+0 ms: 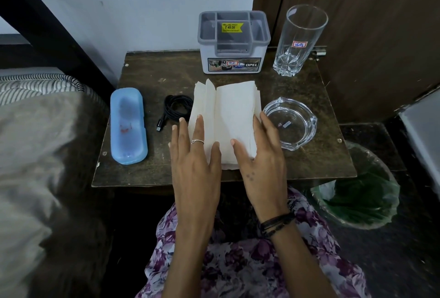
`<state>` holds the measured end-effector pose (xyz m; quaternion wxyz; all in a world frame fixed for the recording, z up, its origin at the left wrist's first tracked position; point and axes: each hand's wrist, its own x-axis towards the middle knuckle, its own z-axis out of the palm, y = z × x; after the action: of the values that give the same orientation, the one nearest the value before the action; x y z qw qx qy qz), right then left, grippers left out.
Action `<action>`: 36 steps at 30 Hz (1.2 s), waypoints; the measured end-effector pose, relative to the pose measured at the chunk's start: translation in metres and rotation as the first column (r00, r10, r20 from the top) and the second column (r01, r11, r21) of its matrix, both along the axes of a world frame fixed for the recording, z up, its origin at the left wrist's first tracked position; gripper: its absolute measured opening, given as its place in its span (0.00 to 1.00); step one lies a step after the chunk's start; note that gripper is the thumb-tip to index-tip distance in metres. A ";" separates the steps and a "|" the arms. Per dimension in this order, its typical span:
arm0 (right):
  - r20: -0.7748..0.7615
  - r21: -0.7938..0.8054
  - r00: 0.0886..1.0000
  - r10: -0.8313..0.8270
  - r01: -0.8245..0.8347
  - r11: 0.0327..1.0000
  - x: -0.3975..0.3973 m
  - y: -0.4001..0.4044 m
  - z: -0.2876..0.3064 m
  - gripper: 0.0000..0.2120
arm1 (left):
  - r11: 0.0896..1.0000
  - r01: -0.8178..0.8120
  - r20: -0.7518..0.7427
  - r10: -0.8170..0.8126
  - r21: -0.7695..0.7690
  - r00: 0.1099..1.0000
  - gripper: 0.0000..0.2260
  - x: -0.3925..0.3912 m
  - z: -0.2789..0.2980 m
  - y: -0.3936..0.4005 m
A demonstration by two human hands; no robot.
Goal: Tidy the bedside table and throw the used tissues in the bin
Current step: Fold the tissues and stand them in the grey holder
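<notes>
Dark wooden bedside table [166, 174] seen from above; stack of folded pale tissues [228, 116] lies near the front middle, upper edges fanned apart in layers; whether they are used or clean cannot be told.

Left hand [195, 155] lies flat on the stack's left part, fingers straight and slightly spread, a ring on 1 finger; 2 outer fingertips reach past the paper onto the table; right hand [259, 152] rests against the stack's right edge, fingers straight and close together along that edge, thumb laid on top of the paper; neither hand curls round anything; dark bands circle the right wrist.

Blue plastic case [127, 126] lies lengthwise at the left, its contents only a blurred reddish smear through the lid; coiled black cable [177, 106] sits between case and tissues, plug end pointing to the front; grey-and-white desk organiser [234, 43] stands at the back, yellow price sticker inside, small print unreadable; tall clear glass [300, 40] stands at the back right corner with a label; glass ashtray [291, 122] sits just right of the right hand, 2 tiny bits inside too small to identify.

Bin [362, 193] with green liner stands on the floor right of the table, partly hidden under the table edge; something white shows at its left rim, unclear what; striped bedding [35, 88] is cut off at the left; floral clothing [238, 262] fills the bottom.
</notes>
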<state>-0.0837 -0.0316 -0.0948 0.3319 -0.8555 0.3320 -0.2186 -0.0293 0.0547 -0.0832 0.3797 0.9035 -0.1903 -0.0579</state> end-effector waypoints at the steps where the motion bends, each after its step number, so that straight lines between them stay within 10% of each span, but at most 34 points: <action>1: 0.006 -0.009 1.000 -0.008 0.008 1.000 0.001 0.000 -0.001 0.26 | 0.999 -0.018 -0.013 0.018 -0.027 1.000 0.21 0.000 0.001 0.000; 6: 0.093 -0.014 0.994 -0.057 0.059 0.998 0.001 0.000 0.000 0.19 | 0.983 0.010 -0.075 -0.024 -0.181 0.997 0.19 -0.002 0.007 -0.003; 10: 0.125 0.310 0.988 -0.094 0.051 0.949 0.001 -0.001 0.013 0.20 | 0.968 0.081 -0.167 -0.123 -0.239 0.978 0.27 -0.007 0.009 -0.006; 17: 0.036 0.377 0.994 -0.107 0.086 0.922 0.004 -0.005 0.006 0.19 | 0.937 -0.065 -0.311 -0.048 -0.342 0.949 0.09 -0.007 0.000 -0.012; 24: 0.249 0.652 0.964 -0.091 -0.097 0.752 0.002 -0.007 0.017 0.13 | 0.791 -0.335 -0.703 -0.162 -0.512 0.693 0.12 0.003 0.015 -0.014; 36: 0.023 0.292 1.000 -0.010 0.003 0.956 -0.005 -0.009 0.012 0.26 | 0.792 -0.352 -0.632 -0.054 -0.498 0.773 0.08 -0.001 0.011 -0.021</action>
<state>-0.0882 -0.0407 -0.0832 0.4576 -0.7934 0.3594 -0.1787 -0.0300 0.0339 -0.0719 0.6855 0.6818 0.0124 -0.2551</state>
